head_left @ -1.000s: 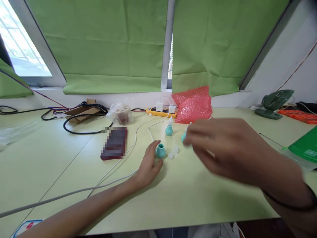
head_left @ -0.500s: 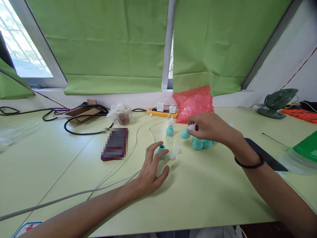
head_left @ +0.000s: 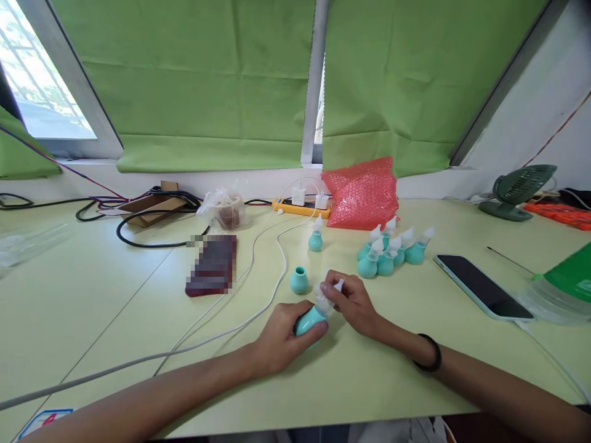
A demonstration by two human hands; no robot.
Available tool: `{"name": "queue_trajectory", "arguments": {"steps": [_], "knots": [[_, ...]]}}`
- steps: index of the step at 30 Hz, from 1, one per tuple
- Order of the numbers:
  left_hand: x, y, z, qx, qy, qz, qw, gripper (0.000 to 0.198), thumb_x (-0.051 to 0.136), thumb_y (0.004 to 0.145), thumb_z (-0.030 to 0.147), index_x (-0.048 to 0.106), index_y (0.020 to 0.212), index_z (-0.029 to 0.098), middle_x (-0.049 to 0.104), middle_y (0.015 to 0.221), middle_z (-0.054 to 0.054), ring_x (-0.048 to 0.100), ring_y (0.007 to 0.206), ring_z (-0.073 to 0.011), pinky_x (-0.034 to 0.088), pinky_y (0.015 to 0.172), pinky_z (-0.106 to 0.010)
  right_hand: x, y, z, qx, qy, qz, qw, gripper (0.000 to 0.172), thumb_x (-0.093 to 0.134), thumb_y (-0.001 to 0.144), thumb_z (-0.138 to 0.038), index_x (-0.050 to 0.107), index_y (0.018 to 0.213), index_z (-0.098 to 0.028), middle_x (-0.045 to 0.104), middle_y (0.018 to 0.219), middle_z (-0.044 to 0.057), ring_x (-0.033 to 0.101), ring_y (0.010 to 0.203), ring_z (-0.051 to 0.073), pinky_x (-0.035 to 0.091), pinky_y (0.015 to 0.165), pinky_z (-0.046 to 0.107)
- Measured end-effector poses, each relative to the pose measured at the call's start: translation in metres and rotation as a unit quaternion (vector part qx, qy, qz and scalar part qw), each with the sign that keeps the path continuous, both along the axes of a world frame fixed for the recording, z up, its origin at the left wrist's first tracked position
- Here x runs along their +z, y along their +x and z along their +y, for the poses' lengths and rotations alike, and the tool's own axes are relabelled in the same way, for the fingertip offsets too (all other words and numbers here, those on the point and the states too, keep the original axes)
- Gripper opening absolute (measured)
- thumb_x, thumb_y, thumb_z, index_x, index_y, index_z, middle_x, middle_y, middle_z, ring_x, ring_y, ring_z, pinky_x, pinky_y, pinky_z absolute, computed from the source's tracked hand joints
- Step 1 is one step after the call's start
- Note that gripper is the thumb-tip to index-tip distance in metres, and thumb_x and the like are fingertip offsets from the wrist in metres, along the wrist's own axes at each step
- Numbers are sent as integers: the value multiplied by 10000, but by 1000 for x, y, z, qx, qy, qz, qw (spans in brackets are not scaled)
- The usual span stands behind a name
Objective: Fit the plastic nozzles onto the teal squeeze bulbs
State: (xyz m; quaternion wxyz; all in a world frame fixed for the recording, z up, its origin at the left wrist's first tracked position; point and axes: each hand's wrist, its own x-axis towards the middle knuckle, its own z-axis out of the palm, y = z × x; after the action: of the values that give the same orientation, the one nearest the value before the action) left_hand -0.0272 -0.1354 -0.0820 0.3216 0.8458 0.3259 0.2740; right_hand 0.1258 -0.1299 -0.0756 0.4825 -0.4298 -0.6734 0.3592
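My left hand (head_left: 289,335) is wrapped round a teal squeeze bulb (head_left: 310,321), tilted toward the right. On the bulb's mouth sits a clear pointed nozzle (head_left: 327,301), pinched between the thumb and fingers of my right hand (head_left: 353,301). Just behind my hands stands an open-mouthed teal bulb (head_left: 300,281) without a nozzle. Farther back is a single upright nasal aspirator (head_left: 316,240) with its clear tip on. To the right, several more aspirators (head_left: 385,261) stand in a tight cluster. Something clear beside my right fingers is partly hidden.
A red bubble-wrap bag (head_left: 362,194) leans by the wall beside a yellow power strip (head_left: 295,209). White cables (head_left: 212,332) cross the table at left, near a blurred dark phone (head_left: 212,264). Rightward are a phone (head_left: 482,286), a green fan (head_left: 510,191) and a green-topped container (head_left: 563,289).
My right hand has come from the aspirator cluster toward me and left, the nozzle in its fingers. My left hand, open before, has closed round a teal bulb and moved slightly nearer.
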Motion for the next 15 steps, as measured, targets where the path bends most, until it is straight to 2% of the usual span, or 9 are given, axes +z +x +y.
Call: {"name": "queue_trajectory", "arguments": {"steps": [4,8,10,11,13,15], "knots": [[-1,2,2,31,34,3,999,228,459,760,301,469,598,141,414,586,25,371,538,-95,295,501,-206,-9,-1,10,10,-154,116,981,346,428,738,-393,351,489,-164,269,436,-69,235,383,42,163,363,178],[-4,2,3,31,21,3,999,142,501,729,281,522,702,144,457,580,31,381,521,-93,305,501,-198,-6,3,12,28,-227,170,959,354,405,747,-374,327,466,-172,231,350,-87,191,325,40,152,355,188],[-4,1,3,31,13,-10,999,148,519,717,275,536,795,150,499,622,28,403,536,-94,324,526,-194,-4,8,14,1,-206,161,965,371,373,764,-387,310,463,-178,220,336,-87,178,320,43,162,356,194],[-3,1,3,35,5,-16,999,164,518,719,279,538,820,151,509,635,26,410,539,-95,331,534,-194,-2,12,15,-28,-172,138,975,374,367,768,-394,317,467,-177,240,348,-82,192,329,46,168,360,195],[-2,-1,3,44,-15,-29,998,188,495,739,299,545,842,149,513,639,21,419,543,-99,339,540,-195,-1,20,21,-95,-70,55,991,365,375,767,-395,347,483,-169,300,407,-63,245,369,50,181,377,193],[1,-4,4,43,-23,-55,997,241,465,760,318,540,909,145,524,674,7,440,578,-112,350,564,-204,-1,28,27,-143,31,-72,987,344,386,765,-364,354,486,-165,303,435,-55,271,400,55,205,408,195]]}}
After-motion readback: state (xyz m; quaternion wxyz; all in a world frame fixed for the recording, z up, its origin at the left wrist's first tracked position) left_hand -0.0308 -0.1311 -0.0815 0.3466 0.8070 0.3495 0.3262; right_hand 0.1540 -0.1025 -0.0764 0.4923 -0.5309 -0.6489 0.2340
